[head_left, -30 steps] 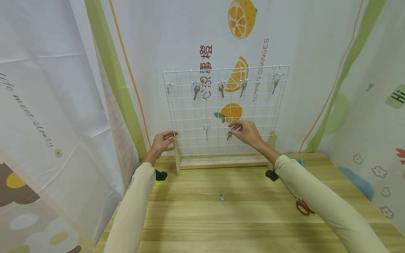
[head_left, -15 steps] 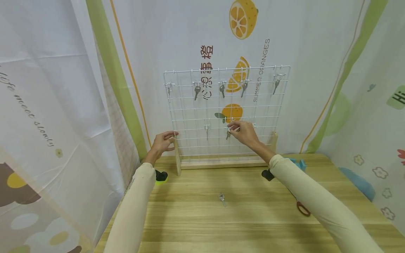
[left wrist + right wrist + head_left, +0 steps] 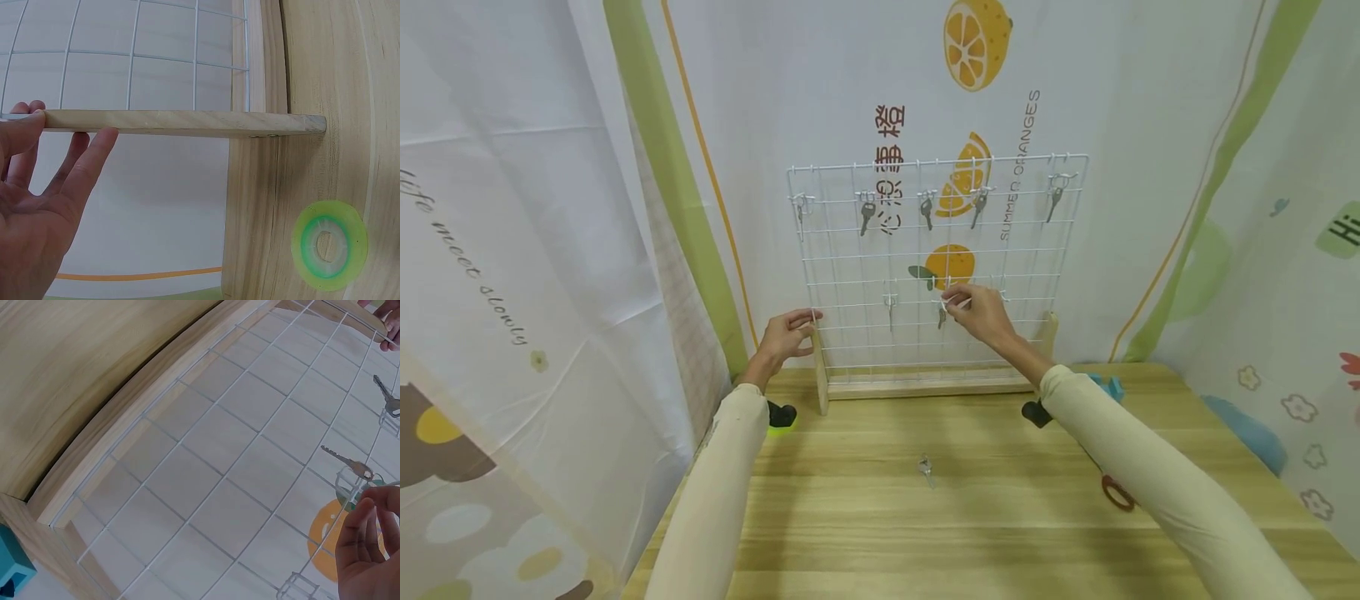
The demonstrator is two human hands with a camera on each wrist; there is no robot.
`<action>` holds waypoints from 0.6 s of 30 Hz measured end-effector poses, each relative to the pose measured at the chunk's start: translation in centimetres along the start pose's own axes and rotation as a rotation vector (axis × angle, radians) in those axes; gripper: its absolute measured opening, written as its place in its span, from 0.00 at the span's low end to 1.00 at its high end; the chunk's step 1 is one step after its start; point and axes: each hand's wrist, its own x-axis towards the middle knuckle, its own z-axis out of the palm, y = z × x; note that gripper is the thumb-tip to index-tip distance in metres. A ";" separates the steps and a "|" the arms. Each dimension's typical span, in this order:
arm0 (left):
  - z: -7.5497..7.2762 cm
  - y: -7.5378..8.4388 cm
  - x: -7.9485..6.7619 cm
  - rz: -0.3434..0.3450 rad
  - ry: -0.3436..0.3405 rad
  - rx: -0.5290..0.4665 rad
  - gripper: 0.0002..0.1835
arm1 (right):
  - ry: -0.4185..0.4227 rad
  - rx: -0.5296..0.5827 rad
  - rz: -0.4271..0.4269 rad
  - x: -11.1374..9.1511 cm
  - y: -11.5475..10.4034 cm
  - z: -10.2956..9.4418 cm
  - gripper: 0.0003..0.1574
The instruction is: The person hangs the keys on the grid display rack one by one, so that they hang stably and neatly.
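A white wire grid [image 3: 937, 162] stands upright in a wooden base. My left hand [image 3: 785, 337] holds its left edge, with thumb and fingers at the top of the wooden upright [image 3: 187, 122]. At the lower middle of the grid, my right hand [image 3: 983, 315] pinches the ring of a small key [image 3: 356, 466] at a white hook [image 3: 347, 481]. That key hangs blade down; the fingers partly hide its ring. To its left another key [image 3: 891, 315] hangs from a hook. One more key [image 3: 926, 471] with a ring lies on the table.
Several keys, one of them a dark key [image 3: 867, 215], hang along the grid's upper row. Right of my right hand is a bare hook [image 3: 300, 586]. Red-handled scissors [image 3: 1117, 493] and a blue object [image 3: 1108, 387] lie at right, a green tape roll [image 3: 330, 245] at left.
The right hand has shifted very slightly at the hook, and its forearm has swung a little left. The key under its fingers has turned slightly. The left hand keeps its place.
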 end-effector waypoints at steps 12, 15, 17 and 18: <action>-0.1 -1.3 0.6 0.035 0.013 0.025 0.22 | -0.035 0.037 -0.014 -2.2 -0.4 -1.6 0.11; 0.0 -0.7 0.3 0.023 0.001 0.005 0.23 | -0.059 0.028 -0.031 -3.0 -0.6 -1.9 0.13; 0.1 -0.1 0.0 0.015 -0.008 -0.003 0.23 | -0.073 0.027 -0.057 -3.7 -0.8 -2.0 0.14; 0.2 0.2 -0.2 0.012 -0.012 -0.005 0.23 | -0.080 0.028 -0.067 -4.1 -0.9 -2.0 0.14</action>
